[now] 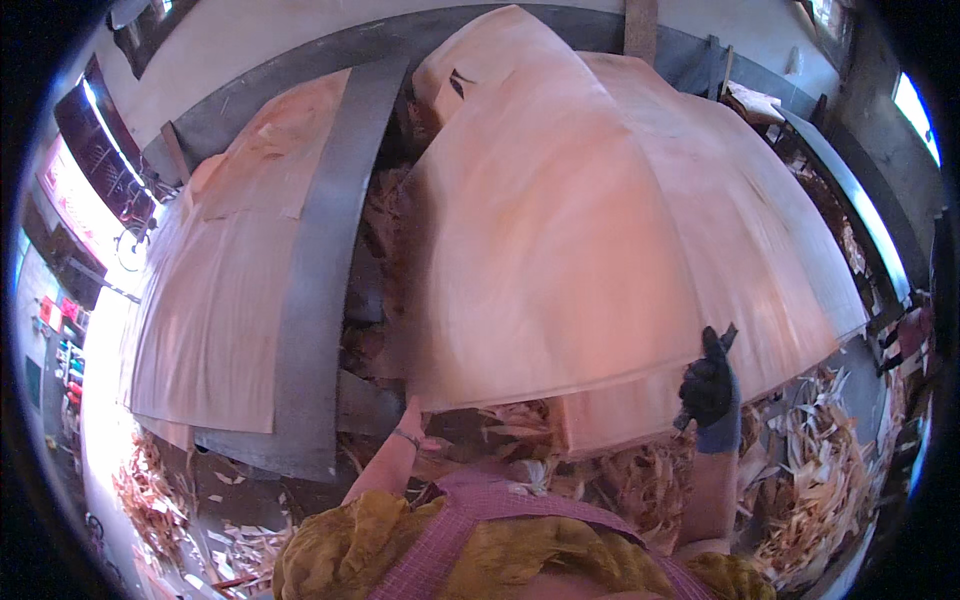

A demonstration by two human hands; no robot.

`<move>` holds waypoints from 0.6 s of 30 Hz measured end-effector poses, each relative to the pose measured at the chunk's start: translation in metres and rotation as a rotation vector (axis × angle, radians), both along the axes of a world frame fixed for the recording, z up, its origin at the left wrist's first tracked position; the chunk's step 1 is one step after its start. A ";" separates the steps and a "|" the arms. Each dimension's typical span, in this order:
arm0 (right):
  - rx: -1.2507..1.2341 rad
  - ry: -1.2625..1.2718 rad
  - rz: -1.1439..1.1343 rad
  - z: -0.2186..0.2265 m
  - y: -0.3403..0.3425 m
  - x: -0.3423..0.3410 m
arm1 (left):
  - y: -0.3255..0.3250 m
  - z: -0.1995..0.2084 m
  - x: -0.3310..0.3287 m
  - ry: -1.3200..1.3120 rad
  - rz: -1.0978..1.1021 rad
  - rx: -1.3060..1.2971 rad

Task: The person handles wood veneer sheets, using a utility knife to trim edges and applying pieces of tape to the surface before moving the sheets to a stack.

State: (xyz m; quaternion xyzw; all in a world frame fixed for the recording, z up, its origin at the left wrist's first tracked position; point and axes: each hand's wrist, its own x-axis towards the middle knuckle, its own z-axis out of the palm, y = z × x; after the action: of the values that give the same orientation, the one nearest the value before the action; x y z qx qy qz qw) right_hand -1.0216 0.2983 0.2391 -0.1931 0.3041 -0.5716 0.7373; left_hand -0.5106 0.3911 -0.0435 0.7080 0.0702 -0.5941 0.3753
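Observation:
A broad, pale pinkish-tan wood veneer sheet (pixel 540 270) spreads in front of me, its surface bowed and its left edge smeared by motion. My left hand (pixel 424 432), bare with a band at the wrist, is at the sheet's near left corner, closed on the edge; part of its fingers is hidden. At the near right corner, my right hand (pixel 707 388) wears a black glove. Two of its fingertips point upward while the others curl in by the sheet's edge. Another veneer sheet (pixel 765 250) lies to the right, partly beneath the first.
Leftward, a second veneer stack (pixel 235 300) stands beside a grey board (pixel 320 270), across a dark gap. Veneer scraps (pixel 815 470) litter the floor on both sides of me. A grey-and-white wall (pixel 370 35) rises behind, and a metal-edged rail (pixel 850 200) runs at the right.

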 end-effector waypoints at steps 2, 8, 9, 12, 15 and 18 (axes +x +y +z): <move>-0.138 0.096 0.006 0.005 -0.024 -0.057 | -0.025 -0.032 -0.034 0.264 0.299 0.027; -0.022 0.316 -0.102 0.052 -0.099 -0.163 | -0.130 -0.089 -0.106 0.367 0.791 -0.535; -0.073 0.380 -0.110 0.048 -0.111 -0.203 | -0.155 -0.082 -0.127 0.363 0.761 -0.559; 0.087 0.508 -0.225 0.059 -0.148 -0.246 | -0.203 -0.042 -0.164 0.282 0.655 -0.620; 0.031 0.616 -0.215 0.064 -0.181 -0.339 | -0.223 0.009 -0.237 0.330 0.333 -0.595; 0.045 0.606 -0.176 0.067 -0.208 -0.438 | -0.217 0.066 -0.348 0.602 -0.035 -0.353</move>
State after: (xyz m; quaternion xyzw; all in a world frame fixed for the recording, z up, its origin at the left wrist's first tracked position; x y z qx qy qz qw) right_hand -1.4600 0.0906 0.3058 -0.3111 0.5380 -0.5427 0.5650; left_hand -0.8587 0.1744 0.0222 0.4262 0.0620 -0.7856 0.4442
